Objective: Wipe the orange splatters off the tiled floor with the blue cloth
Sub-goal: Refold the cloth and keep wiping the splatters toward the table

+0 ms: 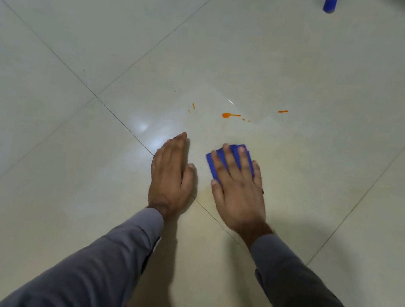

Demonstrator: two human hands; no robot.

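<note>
My right hand [237,184] lies flat with straight, spread fingers pressing a folded blue cloth [213,164] onto the pale tiled floor [312,64]. Most of the cloth is hidden under the fingers. My left hand [171,172] rests flat on the floor beside it, fingers together, holding nothing. Beyond the hands are orange splatters: a larger blob with a tail [230,115], a small streak [193,105] to its left and another streak [282,111] farther right. A faint yellowish smear shows on the tile around the cloth.
A dark leg with a blue foot cap [330,3] stands at the far right top. Thin grout lines cross the floor diagonally, one passing under my left hand.
</note>
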